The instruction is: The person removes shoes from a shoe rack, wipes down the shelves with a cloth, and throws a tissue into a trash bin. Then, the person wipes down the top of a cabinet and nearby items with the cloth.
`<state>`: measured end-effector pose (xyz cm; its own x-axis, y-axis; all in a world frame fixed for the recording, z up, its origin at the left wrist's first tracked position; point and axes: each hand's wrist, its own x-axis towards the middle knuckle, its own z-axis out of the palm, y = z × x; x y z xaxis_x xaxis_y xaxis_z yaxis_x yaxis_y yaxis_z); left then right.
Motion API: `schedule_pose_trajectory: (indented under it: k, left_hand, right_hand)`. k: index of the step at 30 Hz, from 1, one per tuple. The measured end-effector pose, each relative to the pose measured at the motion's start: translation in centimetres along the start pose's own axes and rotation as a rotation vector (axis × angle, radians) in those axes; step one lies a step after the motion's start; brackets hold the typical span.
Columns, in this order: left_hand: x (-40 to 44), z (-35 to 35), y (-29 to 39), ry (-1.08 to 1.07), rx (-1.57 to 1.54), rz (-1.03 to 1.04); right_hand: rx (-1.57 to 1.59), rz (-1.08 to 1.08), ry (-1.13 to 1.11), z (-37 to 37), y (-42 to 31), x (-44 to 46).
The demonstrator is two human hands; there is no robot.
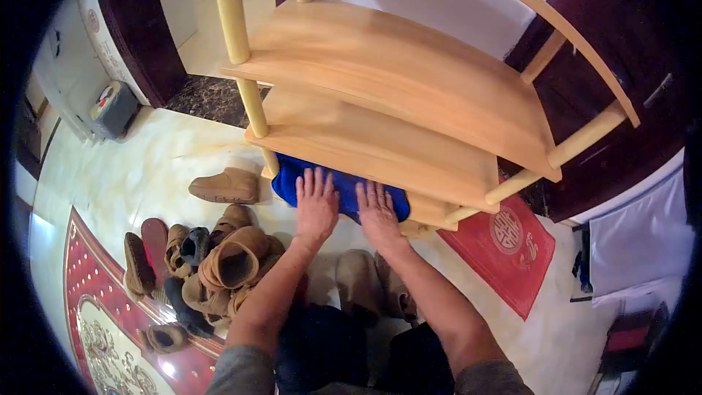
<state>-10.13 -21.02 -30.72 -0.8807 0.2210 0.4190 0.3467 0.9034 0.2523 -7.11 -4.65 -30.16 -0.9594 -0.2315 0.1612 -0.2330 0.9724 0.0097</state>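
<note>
A light wooden shelf rack [395,58] with several tiers stands in front of me. On one of its lower tiers lies a blue cloth [289,175], its near edge hanging over the board. My left hand [316,205] rests flat on the cloth with fingers stretched out. Beside it, my right hand [378,208] also presses flat on the cloth, fingers extended. Both hands reach in under the board above, and part of the cloth is hidden beneath that board.
A heap of brown shoes and boots [234,263] lies on the floor at left, partly on a red patterned rug [110,300]. A single brown boot [225,186] sits by the rack. To the right are a red mat [504,249] and a white cloth-covered item [636,227].
</note>
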Motion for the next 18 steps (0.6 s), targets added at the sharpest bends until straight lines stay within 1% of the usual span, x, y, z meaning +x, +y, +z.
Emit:
schedule_pose_trajectory:
  k: [1, 3, 5, 6, 7, 8, 10, 11, 12, 15, 16, 18]
  left_hand:
    - [-0.1, 0.6, 0.9, -0.018, -0.031, 0.075]
    - [-0.2, 1.6, 3.9, -0.072, -0.055, 0.187]
    - [-0.5, 1.6, 7.0, -0.105, -0.098, 0.329]
    - [-0.6, 1.9, 8.1, -0.157, -0.132, 0.398]
    - [-0.7, 2.5, 8.9, -0.208, -0.165, 0.467]
    - [-1.2, 4.9, 9.2, 0.010, -0.063, 0.565]
    - [-1.0, 2.2, 9.7, -0.261, -0.144, 0.591]
    - [-1.1, 1.2, 10.0, -0.398, -0.190, 0.600]
    - [-1.9, 1.6, 9.4, -0.170, -0.315, 0.591]
    - [-3.6, -0.6, 7.0, -0.270, -0.610, 0.372]
    - [-4.2, -1.6, 6.1, -0.316, -0.659, 0.277]
    - [-5.0, -3.9, 3.7, -0.466, -0.677, 0.204]
  right_hand:
    - [-0.028, 0.013, 0.013, 0.0, 0.9, -1.3]
    - [-0.223, 0.093, -0.007, 0.1, 3.5, -4.1]
    - [-0.296, 0.152, -0.089, -0.6, 6.6, -7.0]
    - [-0.228, 0.172, -0.115, -1.3, 7.9, -8.2]
    - [-0.213, 0.148, -0.164, -2.2, 8.9, -9.1]
    - [-0.141, 0.127, -0.201, -4.2, 8.9, -10.0]
    - [0.058, 0.119, -0.278, -7.3, 8.4, -10.9]
    - [0.185, 0.130, -0.324, -8.1, 8.2, -11.5]
    - [0.313, 0.142, -0.371, -8.4, 8.2, -12.1]
    - [0.920, 0.319, -0.282, -7.2, 7.1, -13.7]
    - [1.045, 0.366, -0.331, -7.0, 6.9, -13.7]
    - [1.160, 0.335, -0.359, -4.8, 7.0, -13.4]
